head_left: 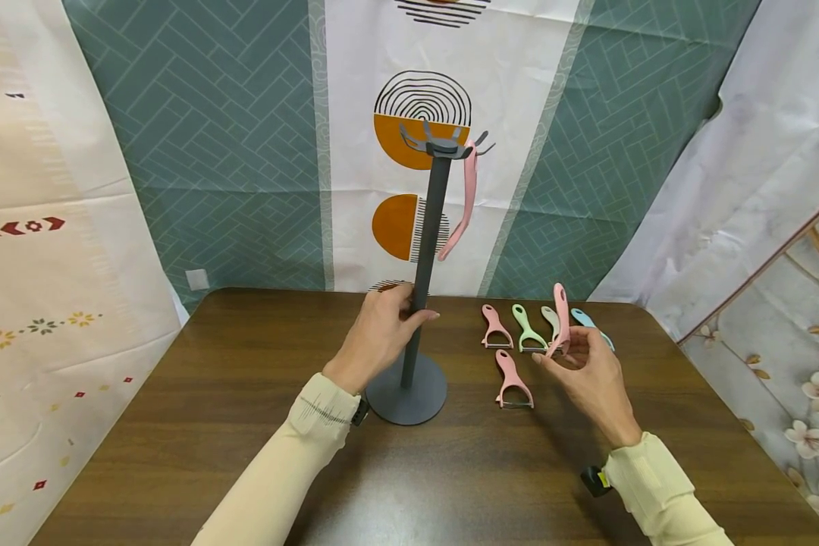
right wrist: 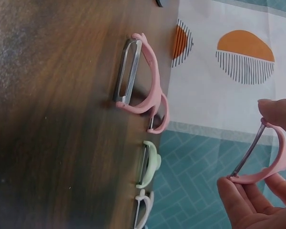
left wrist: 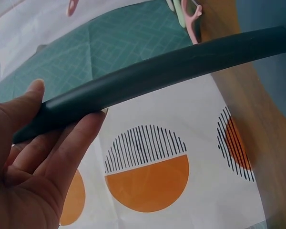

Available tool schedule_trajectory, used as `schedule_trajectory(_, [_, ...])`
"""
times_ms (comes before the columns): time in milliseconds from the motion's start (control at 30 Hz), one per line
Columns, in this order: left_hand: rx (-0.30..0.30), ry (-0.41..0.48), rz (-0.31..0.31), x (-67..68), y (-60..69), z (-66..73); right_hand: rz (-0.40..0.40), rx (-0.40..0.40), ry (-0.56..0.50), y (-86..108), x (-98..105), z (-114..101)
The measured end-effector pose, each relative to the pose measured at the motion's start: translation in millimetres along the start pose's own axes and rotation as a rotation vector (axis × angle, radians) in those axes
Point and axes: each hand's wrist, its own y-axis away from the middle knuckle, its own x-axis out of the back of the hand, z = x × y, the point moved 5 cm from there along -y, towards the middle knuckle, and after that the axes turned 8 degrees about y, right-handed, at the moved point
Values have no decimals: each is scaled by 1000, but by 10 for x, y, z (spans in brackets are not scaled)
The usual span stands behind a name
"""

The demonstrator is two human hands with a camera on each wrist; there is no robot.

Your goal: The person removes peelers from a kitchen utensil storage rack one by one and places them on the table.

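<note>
My left hand (head_left: 374, 334) holds the dark grey pole (head_left: 431, 227) of an upright stand, thumb on one side and fingers on the other, as the left wrist view also shows. Hooks ring the stand's top (head_left: 445, 148), and a pink peeler (head_left: 470, 186) hangs from one on the right. My right hand (head_left: 595, 373) pinches another pink Y-shaped peeler (right wrist: 281, 152) by its blade end, raised above the table with its handle pointing up. Just left of this hand, a pink peeler (head_left: 510, 373) lies on the table.
Behind the right hand lie a pink peeler (head_left: 493, 322), a green peeler (head_left: 524, 322), a white peeler (head_left: 550, 317) and a blue peeler (head_left: 582, 317), in a row. The stand's round base (head_left: 409, 409) rests on the brown wooden table (head_left: 246, 425). Patterned cloth (head_left: 218, 152) hangs behind.
</note>
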Motion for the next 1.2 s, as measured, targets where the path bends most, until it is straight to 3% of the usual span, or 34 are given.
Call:
schedule_trajectory(600, [48,-10,-23,29,-24,3,-17,-44,88,38,-11,80])
schedule_trajectory(933, [62,-29,-38,18,-26,20,-11,16,224,47,7,122])
schedule_trajectory(1200, [65,-36,-43,26,-33,24,-23,39,264,66,-9,135])
